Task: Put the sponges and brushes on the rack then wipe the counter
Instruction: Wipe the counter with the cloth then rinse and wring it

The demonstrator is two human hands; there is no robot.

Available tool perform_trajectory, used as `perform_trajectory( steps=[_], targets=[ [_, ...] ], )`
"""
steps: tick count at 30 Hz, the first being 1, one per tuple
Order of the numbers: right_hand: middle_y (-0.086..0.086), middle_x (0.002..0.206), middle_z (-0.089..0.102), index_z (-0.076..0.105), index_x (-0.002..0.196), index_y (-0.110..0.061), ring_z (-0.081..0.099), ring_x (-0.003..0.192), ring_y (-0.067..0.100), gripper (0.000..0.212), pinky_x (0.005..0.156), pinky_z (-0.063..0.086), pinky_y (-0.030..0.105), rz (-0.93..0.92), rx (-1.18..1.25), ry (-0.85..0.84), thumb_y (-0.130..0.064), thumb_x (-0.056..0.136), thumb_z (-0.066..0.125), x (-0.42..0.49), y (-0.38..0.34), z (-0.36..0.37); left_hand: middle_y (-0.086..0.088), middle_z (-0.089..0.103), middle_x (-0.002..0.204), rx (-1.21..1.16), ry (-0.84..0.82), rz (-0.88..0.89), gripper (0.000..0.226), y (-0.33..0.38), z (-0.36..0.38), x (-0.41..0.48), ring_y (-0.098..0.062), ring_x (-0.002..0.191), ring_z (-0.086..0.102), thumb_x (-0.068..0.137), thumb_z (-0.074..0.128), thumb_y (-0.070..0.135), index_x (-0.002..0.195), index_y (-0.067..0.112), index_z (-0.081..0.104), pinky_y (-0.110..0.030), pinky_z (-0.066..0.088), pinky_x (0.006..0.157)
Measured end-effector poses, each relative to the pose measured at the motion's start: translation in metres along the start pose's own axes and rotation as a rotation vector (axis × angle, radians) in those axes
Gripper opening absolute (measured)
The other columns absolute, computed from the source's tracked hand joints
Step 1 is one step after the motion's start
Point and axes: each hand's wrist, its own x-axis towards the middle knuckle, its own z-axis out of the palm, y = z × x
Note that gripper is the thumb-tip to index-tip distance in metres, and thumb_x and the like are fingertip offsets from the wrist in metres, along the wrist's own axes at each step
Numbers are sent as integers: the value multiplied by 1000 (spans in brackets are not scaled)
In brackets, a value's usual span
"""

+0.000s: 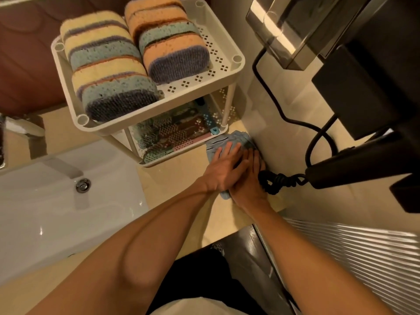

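Both hands press a crumpled light-blue cloth (216,143) flat on the beige stone counter (177,178), in the corner between the white plastic two-tier rack (181,100) and the wall. The left hand (223,169) lies partly over the right hand (248,185), fingers straight, gripping nothing. Striped foam sponges (109,71) fill the top shelf, bristle brushes (172,130) the lower. The right hand is close against a coiled black cord (275,181), so a wide stroke could snag it or nudge the rack's leg.
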Motion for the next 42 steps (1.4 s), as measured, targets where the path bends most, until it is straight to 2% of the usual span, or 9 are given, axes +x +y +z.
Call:
perform_trajectory(
  steps=[5,9,15,18,26,30,32,38,42],
  targets=[
    [25,162,19,8,159,-2,14,152,40,94,122,16,55,17,41,54,-48,93,56,-14,0,-5,0,4,171,70,-37,65,64,-4,5,1,-19,156,-9,104,28,52,161,24,23,-38,-14,123],
    [24,164,13,-18,153,-3,12,153,40,100,120,28,53,27,120,28,-41,97,56,-40,-3,-11,-4,7,170,102,-77,123,66,-1,11,-9,-26,156,-4,97,29,41,160,23,26,-43,-10,124],
    [19,150,48,27,155,-2,50,134,39,95,112,39,54,133,202,61,-44,84,73,-74,7,-3,-7,5,170,223,-168,168,97,10,22,-30,-29,156,-3,68,44,25,162,17,17,-51,-6,125],
    [22,149,46,26,154,1,44,138,40,98,116,32,55,123,123,99,-47,81,72,-88,12,6,-3,3,171,292,-142,189,94,15,36,-43,-28,156,-6,79,55,15,162,20,13,-59,-12,122],
    [23,162,22,12,157,4,19,151,39,107,121,17,55,141,45,-14,-61,86,56,-110,10,11,-1,-2,171,334,-187,188,94,18,48,-62,-22,156,-11,84,58,13,163,20,8,-54,-13,123],
    [24,155,39,30,153,5,36,144,40,125,117,28,55,165,51,-23,-72,65,74,-113,13,16,2,-4,171,320,-217,133,86,22,51,-70,-18,155,-14,88,49,18,163,25,7,-50,-16,123],
    [24,157,34,26,154,4,30,147,41,133,119,24,55,135,96,-39,-73,59,78,-113,17,21,3,-5,170,310,-217,124,84,27,53,-73,-20,156,-14,85,38,29,163,26,7,-50,-16,123],
    [26,160,24,16,156,5,17,150,44,135,123,17,53,72,214,-20,-61,61,84,-114,31,23,0,-10,170,309,-198,74,83,32,65,-68,-23,155,-19,94,44,15,163,26,-1,-46,-15,124],
    [30,158,26,21,155,6,21,148,46,107,122,21,54,8,218,53,-44,79,76,-114,49,21,-2,-14,169,301,-163,38,77,43,79,-66,-25,154,-22,99,39,24,163,22,-4,-45,-17,124]
  ],
)
